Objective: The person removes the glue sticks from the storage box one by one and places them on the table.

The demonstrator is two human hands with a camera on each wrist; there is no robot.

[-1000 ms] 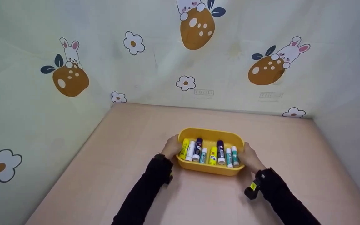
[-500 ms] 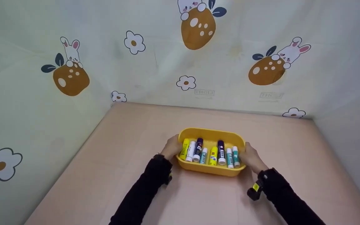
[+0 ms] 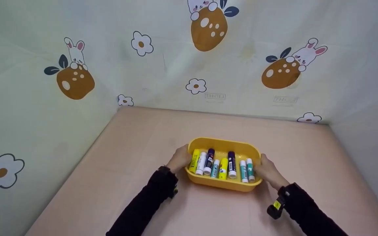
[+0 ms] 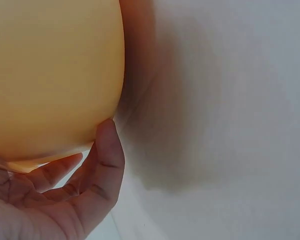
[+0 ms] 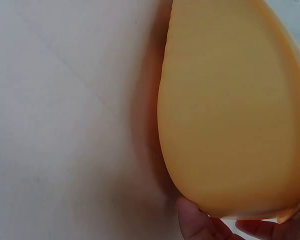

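Observation:
Both hands hold a yellow plastic bin (image 3: 223,185) by its short ends. My left hand (image 3: 179,159) grips the left end, and in the left wrist view its fingers (image 4: 110,145) curl against the lower corner. At the right end, my right hand (image 3: 269,170) has its thumb over the rim, while fingers (image 5: 192,220) show under the bin in the right wrist view. Inside lie several glue sticks in a row: a yellow one (image 3: 194,161), a white one (image 3: 201,163), a dark purple one (image 3: 209,161) and a teal one (image 3: 250,169) among them.
The bin is over a pale tan table (image 3: 136,141), its shadow showing in both wrist views. Pale cloth walls (image 3: 162,65) printed with rabbits and flowers enclose the back and sides. Black wrist cameras (image 3: 276,209) hang below the sleeves.
Both hands have brought the bin slightly nearer the person and a little right. The two teal glue sticks at the right have slid farther from the dark purple one.

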